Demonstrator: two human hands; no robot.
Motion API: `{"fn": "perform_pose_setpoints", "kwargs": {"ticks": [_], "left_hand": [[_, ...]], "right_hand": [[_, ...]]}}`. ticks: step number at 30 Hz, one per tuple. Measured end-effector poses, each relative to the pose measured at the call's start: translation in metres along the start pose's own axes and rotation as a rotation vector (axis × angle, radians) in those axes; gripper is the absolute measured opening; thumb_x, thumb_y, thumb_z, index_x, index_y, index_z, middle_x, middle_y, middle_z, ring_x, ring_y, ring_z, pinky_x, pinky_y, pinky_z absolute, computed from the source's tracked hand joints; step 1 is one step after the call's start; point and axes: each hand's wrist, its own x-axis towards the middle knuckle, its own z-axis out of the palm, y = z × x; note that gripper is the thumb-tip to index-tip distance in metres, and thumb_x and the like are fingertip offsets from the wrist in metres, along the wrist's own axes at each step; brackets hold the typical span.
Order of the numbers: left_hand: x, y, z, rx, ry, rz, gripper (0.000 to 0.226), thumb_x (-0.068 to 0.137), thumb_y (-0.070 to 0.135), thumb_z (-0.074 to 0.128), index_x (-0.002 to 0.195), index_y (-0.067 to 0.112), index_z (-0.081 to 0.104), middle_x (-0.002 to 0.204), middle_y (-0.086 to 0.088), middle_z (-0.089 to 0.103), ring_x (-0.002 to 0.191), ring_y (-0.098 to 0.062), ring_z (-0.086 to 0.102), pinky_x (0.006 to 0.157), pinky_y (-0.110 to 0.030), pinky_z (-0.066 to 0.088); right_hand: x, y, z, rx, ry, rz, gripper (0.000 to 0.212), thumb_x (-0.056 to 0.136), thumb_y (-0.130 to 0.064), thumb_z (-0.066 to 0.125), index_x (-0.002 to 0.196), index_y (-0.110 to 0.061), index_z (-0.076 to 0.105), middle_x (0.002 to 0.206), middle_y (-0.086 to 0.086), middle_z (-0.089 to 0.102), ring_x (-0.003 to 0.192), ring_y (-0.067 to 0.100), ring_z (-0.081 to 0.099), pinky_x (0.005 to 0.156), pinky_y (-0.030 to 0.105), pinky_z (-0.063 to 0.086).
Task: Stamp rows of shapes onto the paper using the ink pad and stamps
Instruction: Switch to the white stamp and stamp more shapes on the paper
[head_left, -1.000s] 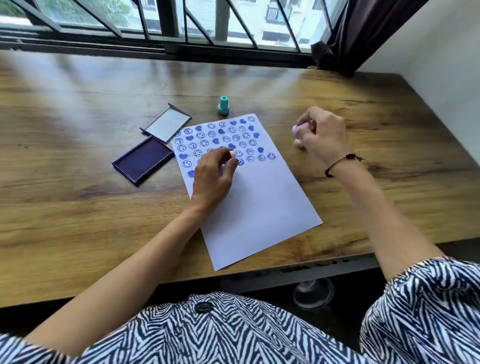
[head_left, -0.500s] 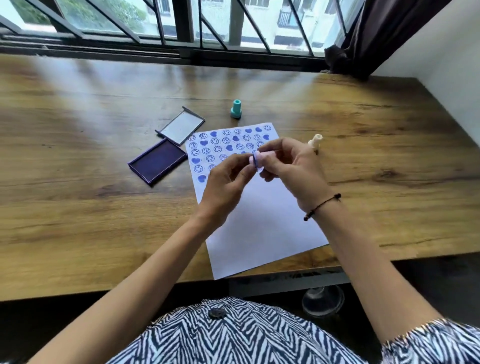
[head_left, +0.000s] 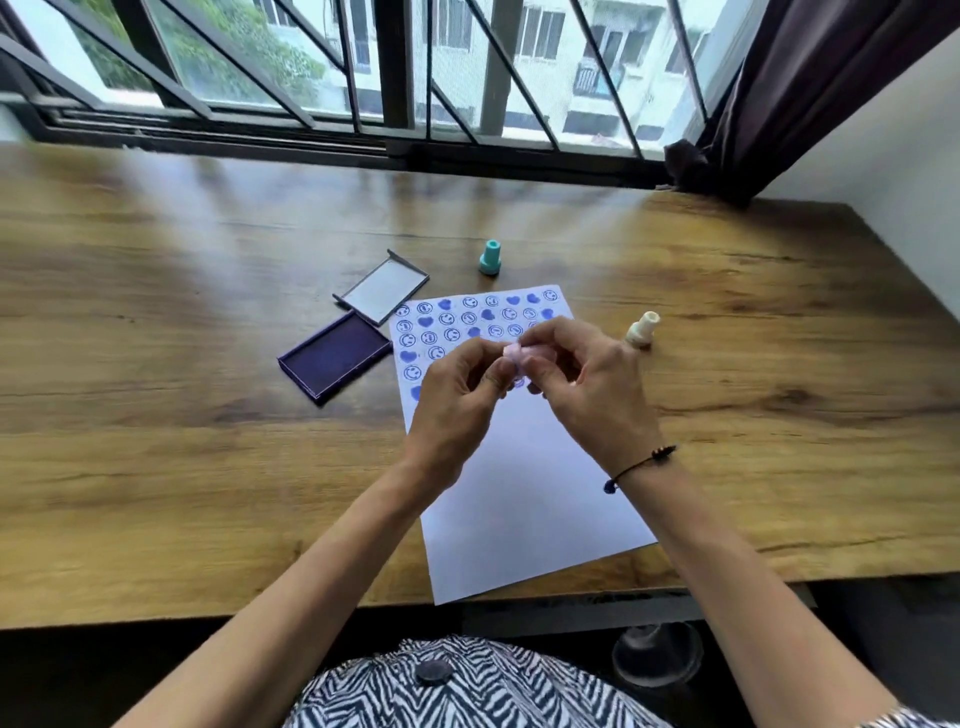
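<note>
A white paper (head_left: 524, 499) lies on the wooden table (head_left: 156, 441), its top part filled with blue smiley and heart prints. Above the paper my left hand (head_left: 457, 410) and my right hand (head_left: 587, 389) meet, both pinching a small pale pink stamp (head_left: 514, 358) between the fingertips. The open purple ink pad (head_left: 335, 358) sits left of the paper, its lid (head_left: 382, 292) just behind it. A teal stamp (head_left: 490, 258) stands beyond the paper's top edge. A cream stamp (head_left: 641, 328) stands to the right of the paper.
A barred window (head_left: 363, 78) runs along the table's far edge, with a dark curtain (head_left: 779, 93) at the back right and a white wall (head_left: 909, 156) on the right. The table's near edge is just in front of my body.
My right hand carried the pink stamp from the right side to the middle, leaving the cream stamp standing there. My left hand lifted off the paper and joined it on the stamp.
</note>
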Motion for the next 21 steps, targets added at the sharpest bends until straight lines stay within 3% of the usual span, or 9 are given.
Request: {"fn": "perform_pose_setpoints", "kwargs": {"ticks": [3, 7, 12, 15, 18, 21], "left_hand": [[0.0, -0.004, -0.002, -0.04, -0.031, -0.045, 0.017, 0.088, 0.021, 0.053, 0.077, 0.015, 0.063, 0.061, 0.011, 0.06, 0.063, -0.008, 0.052, 0.065, -0.021, 0.046], [0.006, -0.002, -0.003, -0.2, -0.095, -0.158, 0.023, 0.09, 0.013, 0.045, 0.074, 0.009, 0.061, 0.065, -0.001, 0.056, 0.06, -0.012, 0.05, 0.064, -0.025, 0.044], [0.014, 0.0, -0.004, -0.282, -0.163, -0.23, 0.023, 0.089, 0.015, 0.044, 0.074, 0.005, 0.06, 0.058, 0.002, 0.058, 0.057, -0.012, 0.049, 0.058, -0.02, 0.044], [0.025, 0.0, -0.003, -0.242, -0.176, -0.245, 0.023, 0.09, 0.016, 0.044, 0.078, 0.004, 0.06, 0.066, -0.007, 0.054, 0.059, -0.013, 0.048, 0.058, -0.019, 0.043], [0.04, -0.003, 0.002, -0.172, -0.088, -0.287, 0.023, 0.09, 0.022, 0.046, 0.081, 0.008, 0.062, 0.072, -0.007, 0.056, 0.062, -0.013, 0.048, 0.063, -0.021, 0.042], [0.051, -0.009, 0.006, -0.175, 0.063, -0.336, 0.024, 0.09, 0.027, 0.047, 0.08, 0.01, 0.061, 0.077, -0.009, 0.056, 0.068, -0.016, 0.046, 0.067, -0.024, 0.041]], "right_hand": [[0.001, 0.003, 0.0, -0.145, -0.059, -0.152, 0.005, 0.083, -0.007, 0.063, 0.082, -0.003, 0.065, 0.077, 0.014, 0.067, 0.066, 0.026, 0.062, 0.064, 0.043, 0.054], [0.009, 0.005, -0.005, -0.227, -0.103, -0.28, 0.009, 0.082, -0.007, 0.06, 0.082, 0.0, 0.066, 0.076, 0.014, 0.066, 0.064, 0.03, 0.061, 0.06, 0.035, 0.05], [0.015, 0.016, -0.008, -0.131, -0.136, -0.259, 0.008, 0.081, -0.002, 0.06, 0.085, 0.001, 0.066, 0.078, 0.013, 0.066, 0.07, 0.03, 0.064, 0.064, 0.041, 0.056], [0.019, 0.029, -0.006, -0.086, -0.08, -0.216, 0.008, 0.08, 0.0, 0.062, 0.087, -0.003, 0.066, 0.08, 0.011, 0.067, 0.071, 0.015, 0.061, 0.066, 0.028, 0.054], [0.035, 0.04, -0.002, -0.14, -0.041, -0.169, 0.01, 0.079, -0.003, 0.062, 0.089, -0.004, 0.066, 0.082, 0.012, 0.069, 0.068, 0.005, 0.054, 0.065, 0.013, 0.044], [0.079, 0.051, 0.002, -0.245, 0.006, -0.114, 0.009, 0.08, -0.003, 0.06, 0.087, -0.004, 0.065, 0.084, 0.011, 0.072, 0.074, 0.016, 0.062, 0.066, 0.013, 0.038]]}}
